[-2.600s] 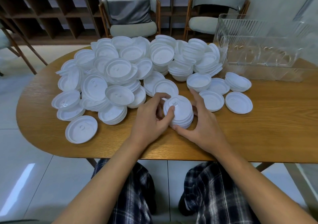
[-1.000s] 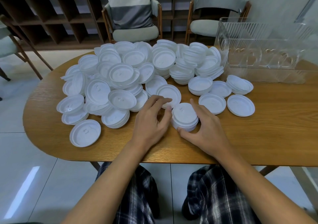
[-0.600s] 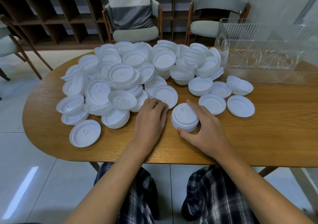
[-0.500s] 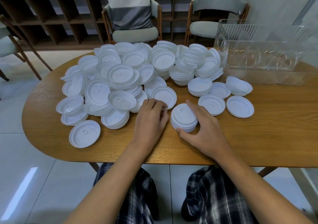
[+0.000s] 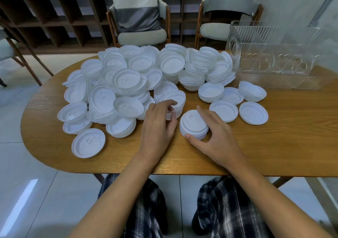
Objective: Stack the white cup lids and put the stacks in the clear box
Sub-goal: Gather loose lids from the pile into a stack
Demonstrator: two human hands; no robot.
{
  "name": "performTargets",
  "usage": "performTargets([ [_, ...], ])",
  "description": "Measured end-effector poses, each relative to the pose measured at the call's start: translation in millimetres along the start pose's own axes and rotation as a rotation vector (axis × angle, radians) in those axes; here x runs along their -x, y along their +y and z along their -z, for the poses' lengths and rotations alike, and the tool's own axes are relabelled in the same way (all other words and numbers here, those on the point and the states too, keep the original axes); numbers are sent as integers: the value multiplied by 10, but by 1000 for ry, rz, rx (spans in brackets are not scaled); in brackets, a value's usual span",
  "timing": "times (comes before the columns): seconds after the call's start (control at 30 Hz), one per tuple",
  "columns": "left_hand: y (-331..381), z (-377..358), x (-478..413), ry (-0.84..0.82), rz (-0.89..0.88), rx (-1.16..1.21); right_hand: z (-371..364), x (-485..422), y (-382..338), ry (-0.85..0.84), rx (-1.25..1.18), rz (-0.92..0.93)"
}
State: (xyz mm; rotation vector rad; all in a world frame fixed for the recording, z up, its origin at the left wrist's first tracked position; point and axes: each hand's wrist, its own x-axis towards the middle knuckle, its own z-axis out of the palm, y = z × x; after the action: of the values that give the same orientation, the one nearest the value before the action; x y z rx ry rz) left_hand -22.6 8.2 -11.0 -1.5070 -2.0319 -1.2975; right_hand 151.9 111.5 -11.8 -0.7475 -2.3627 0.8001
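Gripping one lid stack [image 5: 193, 123], right hand [image 5: 217, 137], left hand [image 5: 157, 128] pinching one lid [image 5: 178, 101]

Soft even light, floor glare, wide-angle warp

No text, label, brand, number or sign could be read anywhere. The white cup lids [image 5: 126, 78] each carried a small raised mark near the middle, but it was too small and faint to make out as a letter or a figure. The clear box [image 5: 274, 58] bore only ribbing and heart-like shapes on its wall, with no lettering that could be told.
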Motion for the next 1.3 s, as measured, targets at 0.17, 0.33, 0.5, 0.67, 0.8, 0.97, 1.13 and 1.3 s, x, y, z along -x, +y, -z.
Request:
performTargets([
  [0.17,72,71,-2,-12,-48,156,7,-9,-20,7,-28,-6],
  [0.33,129,83,26,-52,19,279,35,-13,-37,9,-103,-38],
  [0.5,159,140,13,-61,141,378,35,-21,-35,-14,-112,-18],
  [0.67,65,71,-8,-181,70,313,32,-22,-52,-37,-130,94],
  [0.8,19,1,-16,-234,-36,195,24,-16,-33,-46,-100,120],
  [0.97,51,36,2,-298,35,259,17,-16,-18,-36,-83,104],
  [1.13,42,43,9,-352,91,231,14,-11,15,-47,-87,70],
  [1.3,65,75,-19,-309,58,247,7,-9,22,-34,-83,73],
])
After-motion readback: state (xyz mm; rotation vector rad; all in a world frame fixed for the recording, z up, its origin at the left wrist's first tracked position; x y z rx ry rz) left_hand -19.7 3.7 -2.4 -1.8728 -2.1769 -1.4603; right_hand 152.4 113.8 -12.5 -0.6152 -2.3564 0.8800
